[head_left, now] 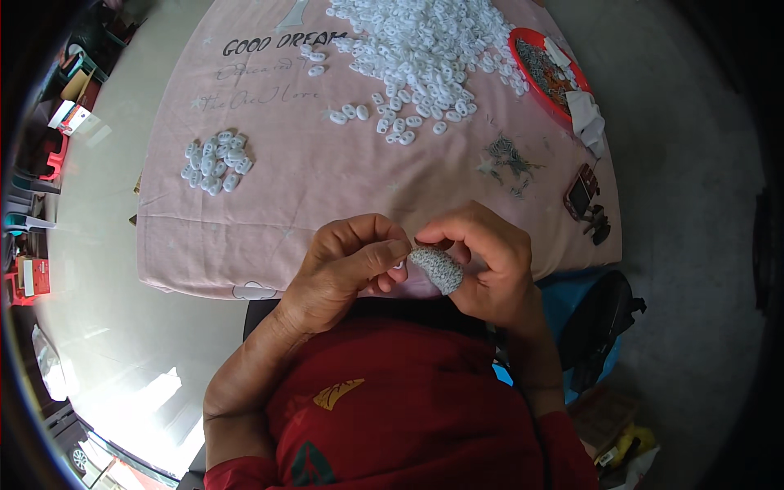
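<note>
Pink cloth [327, 188], printed with dark lettering near its far edge, covers the surface at which a person in a red shirt [408, 408] sits, and nearly everything in view rests on it. Across the far side spreads a large heap of small white oval plastic pieces [425, 41], thinning into loose strays toward the middle of the cloth. To its right, at the cloth's edge, stands a red bowl [523, 37] filled with small grey metal parts, a crumpled white cloth [588, 118] lying against its near rim. A smaller cluster of white pieces [216, 161] lies well apart on the left side. A thin scatter of grey metal bits [510, 157] sits right of centre, and a small dark red gadget [582, 194] lies near the right edge.

Closest to the camera, above the cloth's near edge, both hands meet. The left hand [347, 273] has its grip closed, thumb pressed against the forefinger on one small white piece [400, 263] that barely shows between the fingers. The right hand [490, 269] curls around a grey speckled pad [437, 268], which pokes out toward the left hand; its fingertips pinch together just above the pad, touching the left thumb.
</note>
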### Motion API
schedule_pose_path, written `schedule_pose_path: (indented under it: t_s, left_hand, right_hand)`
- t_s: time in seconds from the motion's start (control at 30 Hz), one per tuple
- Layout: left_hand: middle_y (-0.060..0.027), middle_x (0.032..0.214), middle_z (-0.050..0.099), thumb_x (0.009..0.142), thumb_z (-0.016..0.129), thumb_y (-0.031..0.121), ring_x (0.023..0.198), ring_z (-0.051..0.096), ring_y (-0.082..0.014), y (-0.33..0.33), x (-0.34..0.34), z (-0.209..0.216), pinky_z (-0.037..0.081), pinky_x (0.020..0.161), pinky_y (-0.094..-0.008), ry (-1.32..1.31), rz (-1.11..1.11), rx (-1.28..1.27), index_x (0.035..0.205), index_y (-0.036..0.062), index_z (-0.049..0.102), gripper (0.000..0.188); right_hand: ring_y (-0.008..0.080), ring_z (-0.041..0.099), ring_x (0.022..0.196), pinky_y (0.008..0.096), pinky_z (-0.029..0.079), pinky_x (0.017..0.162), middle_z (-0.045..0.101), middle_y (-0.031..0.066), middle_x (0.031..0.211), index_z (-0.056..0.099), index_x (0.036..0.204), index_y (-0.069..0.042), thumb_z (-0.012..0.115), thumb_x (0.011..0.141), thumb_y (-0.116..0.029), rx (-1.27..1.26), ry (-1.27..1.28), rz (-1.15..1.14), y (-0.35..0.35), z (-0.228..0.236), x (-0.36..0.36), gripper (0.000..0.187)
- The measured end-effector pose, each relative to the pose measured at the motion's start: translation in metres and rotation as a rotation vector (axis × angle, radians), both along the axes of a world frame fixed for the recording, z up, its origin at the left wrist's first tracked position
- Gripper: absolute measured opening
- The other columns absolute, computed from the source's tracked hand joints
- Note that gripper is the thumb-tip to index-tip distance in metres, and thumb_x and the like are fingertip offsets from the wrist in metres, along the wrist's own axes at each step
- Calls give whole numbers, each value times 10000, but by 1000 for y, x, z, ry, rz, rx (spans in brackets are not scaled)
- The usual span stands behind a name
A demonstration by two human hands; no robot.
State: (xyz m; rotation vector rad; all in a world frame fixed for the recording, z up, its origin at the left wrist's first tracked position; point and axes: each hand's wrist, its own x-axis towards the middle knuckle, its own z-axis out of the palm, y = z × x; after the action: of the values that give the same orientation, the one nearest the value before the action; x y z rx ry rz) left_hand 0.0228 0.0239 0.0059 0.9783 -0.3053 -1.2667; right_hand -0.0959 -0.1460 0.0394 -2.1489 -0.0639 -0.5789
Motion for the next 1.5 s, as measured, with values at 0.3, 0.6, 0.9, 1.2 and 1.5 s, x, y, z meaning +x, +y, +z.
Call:
schedule_pose_path:
  t_s: [0.3, 0.6, 0.9, 1.2, 1.5]
  left_hand:
    - [-21, 855, 670, 959, 659, 192, 705, 589, -55, -1, -3, -2, 478, 640, -181, 31, 53, -41, 1060, 35, 651, 187]
    - [-62, 901, 712, 955, 645, 107, 745, 651, -79, -2, -10, 0, 488, 601, -185, 40, 116, -102, 1089, 29, 644, 155]
    - [-83, 862, 719, 940, 655, 80, 700, 657, -81, -1, -14, 6, 496, 569, -176, -99, 173, -38, 1058, 16, 659, 134]
    - [-60, 833, 714, 935, 668, 84, 674, 640, -58, -1, -19, 7, 499, 575, -167, -203, 213, -8, 1033, 9, 661, 124]
    - [-50, 882, 721, 924, 684, 79, 714, 632, -46, 2, -19, 1, 501, 623, -175, -211, 194, -84, 1053, 11, 684, 146]
  right_hand:
    - [78, 536, 672, 212, 414, 579, 621, 61, 844, 621, 932, 21, 636, 804, 37, 76, -5, 3, -1, -10, -3, 130]
    - [97, 579, 752, 227, 465, 685, 611, 78, 847, 587, 966, 38, 559, 840, 46, 280, 81, 23, 5, -8, -8, 129]
    - [108, 582, 726, 241, 462, 657, 621, 77, 846, 595, 953, 29, 609, 823, 28, 152, 98, 31, 2, 0, -7, 131]
    - [145, 584, 652, 257, 455, 582, 622, 86, 802, 619, 915, 2, 644, 768, 57, 5, -32, 14, 4, -2, -3, 159]
    - [172, 578, 621, 282, 437, 531, 606, 82, 753, 633, 890, -9, 651, 716, 81, -102, 11, 20, 6, 12, -3, 197]
